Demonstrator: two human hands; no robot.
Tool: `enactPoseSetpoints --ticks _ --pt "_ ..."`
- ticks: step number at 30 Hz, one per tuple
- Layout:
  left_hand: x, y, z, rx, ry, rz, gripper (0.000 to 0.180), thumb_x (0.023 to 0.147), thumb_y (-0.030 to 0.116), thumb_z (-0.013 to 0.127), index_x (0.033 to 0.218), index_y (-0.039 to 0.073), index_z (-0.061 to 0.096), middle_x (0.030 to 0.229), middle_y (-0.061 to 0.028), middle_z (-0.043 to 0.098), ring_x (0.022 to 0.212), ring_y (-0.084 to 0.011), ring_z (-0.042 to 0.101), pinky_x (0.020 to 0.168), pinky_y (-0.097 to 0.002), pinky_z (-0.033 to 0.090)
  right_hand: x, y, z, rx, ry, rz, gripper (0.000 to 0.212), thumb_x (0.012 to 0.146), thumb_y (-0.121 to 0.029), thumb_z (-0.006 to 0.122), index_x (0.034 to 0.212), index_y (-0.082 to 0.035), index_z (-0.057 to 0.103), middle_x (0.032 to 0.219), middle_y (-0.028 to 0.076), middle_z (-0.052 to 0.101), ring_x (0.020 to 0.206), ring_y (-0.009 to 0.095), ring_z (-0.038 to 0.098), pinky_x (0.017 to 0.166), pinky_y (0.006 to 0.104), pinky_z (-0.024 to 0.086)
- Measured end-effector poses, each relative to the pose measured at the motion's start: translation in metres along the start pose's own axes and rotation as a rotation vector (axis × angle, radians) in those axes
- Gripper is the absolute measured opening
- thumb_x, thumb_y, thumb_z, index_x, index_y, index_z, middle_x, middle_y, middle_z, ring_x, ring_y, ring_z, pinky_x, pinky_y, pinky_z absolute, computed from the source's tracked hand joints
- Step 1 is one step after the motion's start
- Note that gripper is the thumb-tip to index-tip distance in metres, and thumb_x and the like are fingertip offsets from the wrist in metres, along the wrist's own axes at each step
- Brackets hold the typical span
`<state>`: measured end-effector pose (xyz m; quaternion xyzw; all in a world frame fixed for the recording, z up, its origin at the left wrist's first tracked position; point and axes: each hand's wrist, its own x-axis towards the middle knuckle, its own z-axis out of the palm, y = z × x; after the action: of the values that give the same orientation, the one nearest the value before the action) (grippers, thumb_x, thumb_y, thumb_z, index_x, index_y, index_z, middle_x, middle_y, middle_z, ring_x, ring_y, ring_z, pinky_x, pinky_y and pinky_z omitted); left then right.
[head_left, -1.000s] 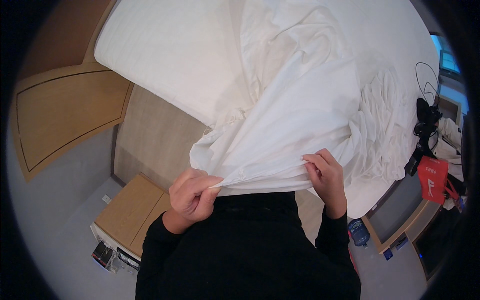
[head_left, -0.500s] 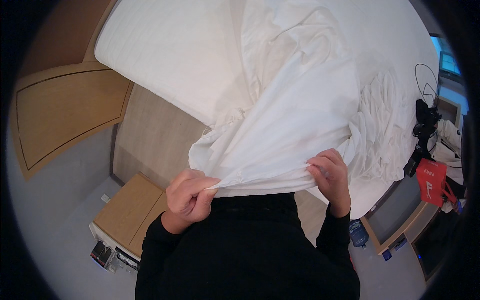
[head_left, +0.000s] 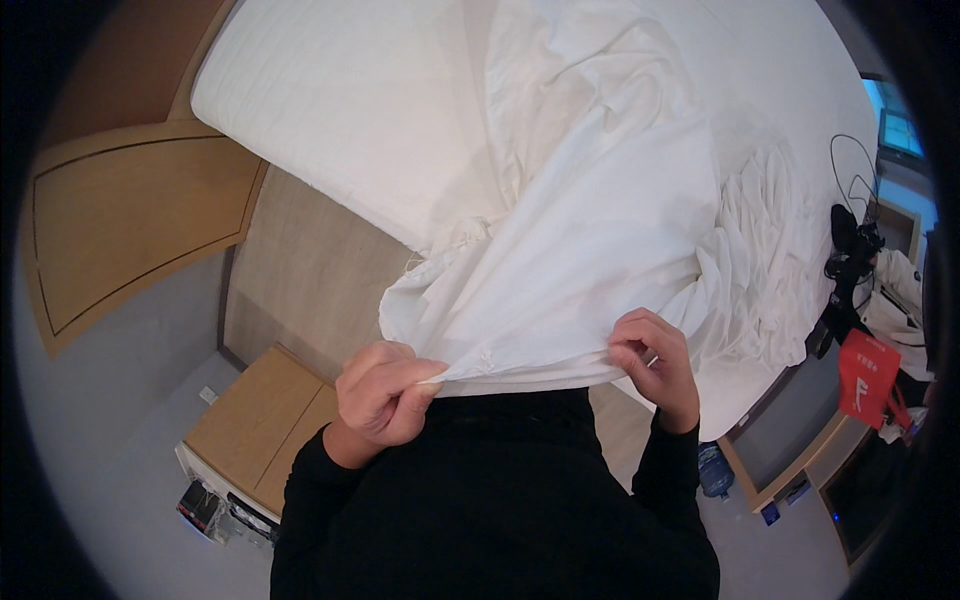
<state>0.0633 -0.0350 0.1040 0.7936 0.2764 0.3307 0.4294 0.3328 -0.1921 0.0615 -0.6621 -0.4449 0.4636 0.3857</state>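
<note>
A large white cloth, like a bed sheet or duvet cover (head_left: 590, 250), stretches from my body up over the white bed (head_left: 340, 100). Its near edge is drawn taut between my two hands, in front of my waist. My left hand (head_left: 385, 393) pinches the left end of that edge between thumb and fingers. At the right, my right hand (head_left: 655, 362) pinches the same edge with thumb and forefinger, the other fingers curled. Loose folds of the cloth (head_left: 765, 250) lie bunched on the bed to the right.
A wooden bedside cabinet (head_left: 250, 420) stands at lower left, beside a wooden headboard panel (head_left: 140, 220). To the right are a red bag (head_left: 868, 375), black cables and gear (head_left: 850, 250), and a blue water jug (head_left: 715, 470) on the floor.
My right hand has shifted slightly down and left along the cloth's edge, its fingers curling more. My left hand has moved a little right, still pinching the cloth.
</note>
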Motion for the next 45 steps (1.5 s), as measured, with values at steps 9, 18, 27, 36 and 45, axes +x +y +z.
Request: enactPoseSetpoints --ticks 9,18,27,36,45 --pt "0.003 -0.002 0.0 -0.009 -0.001 0.021 0.01 0.079 0.0 0.067 0.089 -0.002 0.067 0.065 -0.0077 0.055 0.055 -0.018 0.055 0.05 -0.0265 0.044 0.011 0.009 0.006 -0.249 0.092 -0.106 0.016 0.073 0.004 0.065 0.087 -0.003 0.063 0.082 0.01 0.059 0.073 0.027 0.056 0.066 0.0323 0.047" --pt "0.001 0.0 -0.003 0.001 -0.001 0.012 0.011 0.078 -0.001 0.068 0.089 -0.001 0.067 0.065 -0.0078 0.055 0.055 -0.0178 0.054 0.05 -0.0265 0.043 0.005 0.021 0.0 -0.309 0.216 -0.13 0.02 0.07 0.008 0.062 0.086 -0.002 0.057 0.082 0.011 0.061 0.074 0.029 0.057 0.068 0.035 0.047" --pt "0.002 -0.017 -0.015 0.223 -0.153 -0.135 0.014 0.075 0.0 0.07 0.088 0.004 0.069 0.063 -0.0055 0.056 0.057 -0.0167 0.054 0.052 -0.0271 0.041 -0.017 -0.049 -0.012 -0.411 0.649 -0.539 0.02 0.075 0.009 0.062 0.091 0.0 0.054 0.08 0.014 0.066 0.065 0.028 0.058 0.058 0.0337 0.046" --pt "0.004 -0.057 0.005 -0.04 -0.285 -0.495 0.023 0.079 0.003 0.069 0.1 0.004 0.061 0.095 -0.0096 0.063 0.078 -0.0195 0.061 0.07 -0.0275 0.049 0.01 -0.052 0.015 -0.411 0.397 -0.557 0.02 0.061 0.008 0.064 0.078 -0.001 0.056 0.085 0.011 0.066 0.063 0.026 0.057 0.055 0.0321 0.046" --pt "0.016 -0.043 0.048 -0.09 -0.418 -0.052 0.019 0.081 0.008 0.068 0.099 0.004 0.064 0.095 -0.0115 0.065 0.09 -0.0294 0.061 0.077 -0.0354 0.049 0.023 -0.042 0.032 -0.402 0.357 -0.565 0.025 0.062 0.01 0.067 0.081 0.0 0.055 0.084 0.011 0.061 0.062 0.026 0.056 0.053 0.0311 0.045"
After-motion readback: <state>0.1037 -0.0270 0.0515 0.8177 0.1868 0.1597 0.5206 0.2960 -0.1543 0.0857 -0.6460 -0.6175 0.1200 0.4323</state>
